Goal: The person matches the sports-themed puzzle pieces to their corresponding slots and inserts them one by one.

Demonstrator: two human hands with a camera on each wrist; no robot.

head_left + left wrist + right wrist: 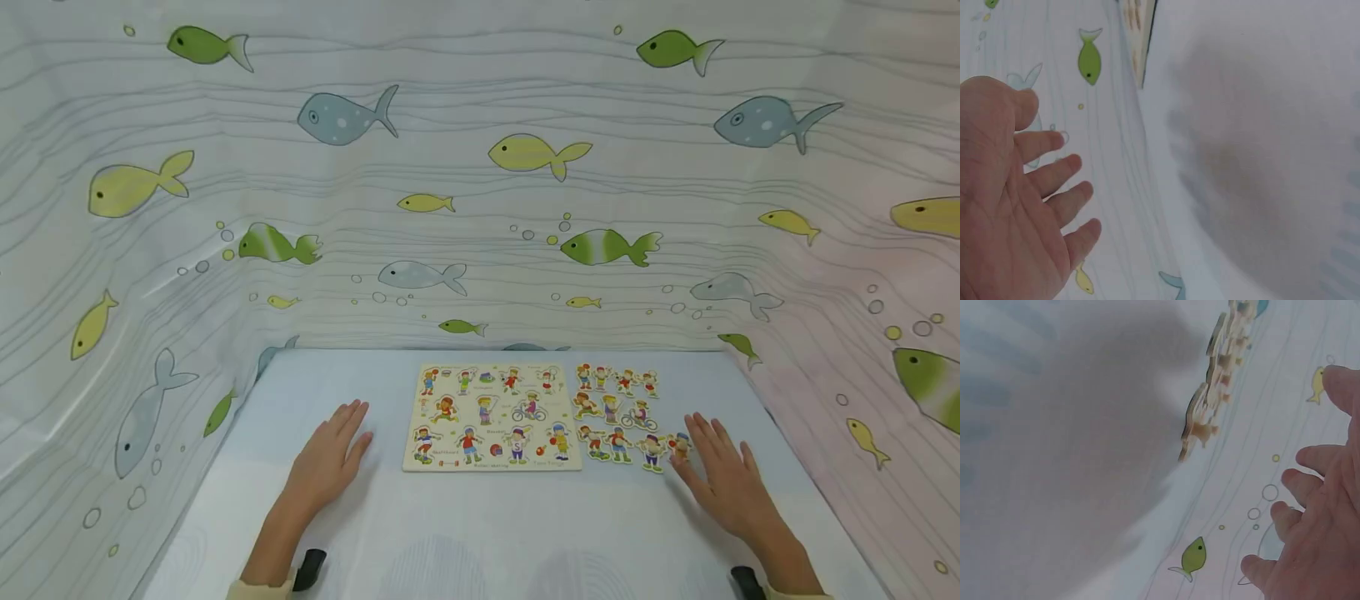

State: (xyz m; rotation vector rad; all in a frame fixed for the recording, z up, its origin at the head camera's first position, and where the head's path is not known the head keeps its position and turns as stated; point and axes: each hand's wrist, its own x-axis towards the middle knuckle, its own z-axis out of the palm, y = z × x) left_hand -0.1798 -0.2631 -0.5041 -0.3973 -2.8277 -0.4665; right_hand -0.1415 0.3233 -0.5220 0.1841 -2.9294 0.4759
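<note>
A flat puzzle board [491, 454] printed with sports children lies at the middle of the table. Just right of it, several cut-out figure pieces [617, 410] are laid out in three rows; their edges [1200, 428] show in the right wrist view. My left hand [327, 457] is held left of the board with fingers extended and holds nothing. Beside the lowest row, my right hand [726, 475] has its fingers extended, its thumb near the rightmost piece [681, 446]; whether it touches cannot be seen. Both palms, left hand [1010, 194] and right hand [1322, 519], hold nothing.
A white table [480, 533] with faint printed arcs stretches under everything. Fish-patterned curtain [480, 242] hangs behind it and along both sides. Dark straps [309, 570] sit on both wrists.
</note>
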